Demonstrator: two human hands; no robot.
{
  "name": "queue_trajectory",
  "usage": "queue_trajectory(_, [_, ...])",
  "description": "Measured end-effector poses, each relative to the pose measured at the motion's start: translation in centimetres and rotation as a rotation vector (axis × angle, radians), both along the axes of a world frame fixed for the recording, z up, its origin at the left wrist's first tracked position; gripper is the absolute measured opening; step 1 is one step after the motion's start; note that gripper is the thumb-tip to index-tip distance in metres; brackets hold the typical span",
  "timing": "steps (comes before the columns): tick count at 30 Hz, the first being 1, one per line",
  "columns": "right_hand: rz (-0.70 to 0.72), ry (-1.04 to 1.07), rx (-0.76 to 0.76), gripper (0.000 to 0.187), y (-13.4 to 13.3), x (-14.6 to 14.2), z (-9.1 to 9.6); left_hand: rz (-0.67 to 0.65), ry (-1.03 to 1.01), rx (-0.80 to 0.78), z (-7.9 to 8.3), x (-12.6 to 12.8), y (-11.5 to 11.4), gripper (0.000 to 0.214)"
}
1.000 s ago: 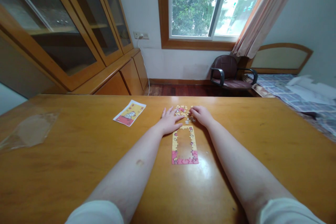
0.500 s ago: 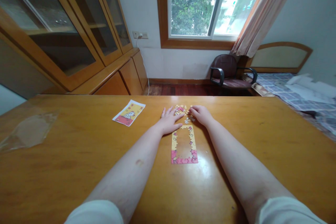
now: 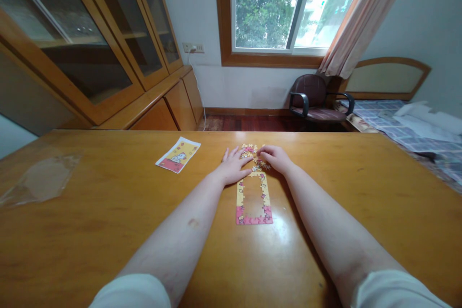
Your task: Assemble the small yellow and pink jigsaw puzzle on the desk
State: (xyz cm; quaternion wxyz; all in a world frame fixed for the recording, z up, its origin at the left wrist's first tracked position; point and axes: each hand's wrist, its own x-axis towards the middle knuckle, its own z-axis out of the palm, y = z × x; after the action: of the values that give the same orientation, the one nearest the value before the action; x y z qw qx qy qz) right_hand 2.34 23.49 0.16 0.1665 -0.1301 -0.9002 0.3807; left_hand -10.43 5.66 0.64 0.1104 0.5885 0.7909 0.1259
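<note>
A jigsaw border [image 3: 268, 199], yellow above and pink below, lies flat on the wooden table with bare wood inside it. Beyond its far edge is a pile of loose puzzle pieces [image 3: 249, 150], yellow, pink and white. My left hand [image 3: 232, 166] rests open at the pile's left, fingers spread, thumb by the border's top left corner. On the pile's right side, my right hand [image 3: 276, 158] has its fingers curled down among the pieces. Its fingertips are partly hidden, so whether they pinch a piece does not show.
A picture card [image 3: 178, 155] with a white animal on yellow and pink lies to the left. Farther left is a clear plastic bag [image 3: 41, 178]. Past the table's far edge stand an armchair [image 3: 313, 98], a bed [image 3: 390, 115] and a glass-door cabinet [image 3: 108, 48].
My right hand has shifted slightly left over the pile, and some loose pieces near its fingers lie differently. My left hand stays in place.
</note>
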Motion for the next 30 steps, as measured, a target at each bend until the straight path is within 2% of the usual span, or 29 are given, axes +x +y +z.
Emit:
queue_trajectory(3, [0.042, -0.029, -0.001, 0.021, 0.0, 0.0, 0.0, -0.023, -0.004, 0.026, -0.1, -0.1, -0.1, 0.051])
queue_trajectory(5, [0.051, -0.046, 0.056, 0.021, 0.1, -0.1, 0.0, -0.022, 0.001, 0.027, -0.1, -0.1, -0.1, 0.050])
queue_trajectory(10, [-0.089, -0.043, 0.209, 0.027, 0.7, -0.4, -0.5, 0.008, 0.007, 0.003, -0.1, -0.1, -0.1, 0.055])
queue_trajectory(16, [-0.214, -0.056, 0.203, 0.028, 1.0, -0.4, -0.8, 0.007, 0.036, -0.014, -0.2, -0.1, 0.0, 0.057])
queue_trajectory(19, [-0.189, -0.096, 0.176, 0.031, 0.6, -0.3, -0.5, 0.003, 0.047, -0.019, -0.3, -0.1, 0.0, 0.058])
queue_trajectory(24, [-0.050, -0.071, 0.125, 0.028, -0.1, -0.2, -0.1, 0.002, 0.028, -0.001, -0.2, -0.2, 0.0, 0.059])
queue_trajectory(28, [-0.130, -0.044, 0.120, 0.025, 0.0, -0.1, -0.1, -0.070, -0.001, 0.041, 0.1, 0.0, -0.2, 0.050])
queue_trajectory(30, [-0.111, -0.048, 0.098, 0.025, 0.0, -0.1, -0.1, -0.088, -0.001, 0.062, 0.2, 0.1, -0.2, 0.044])
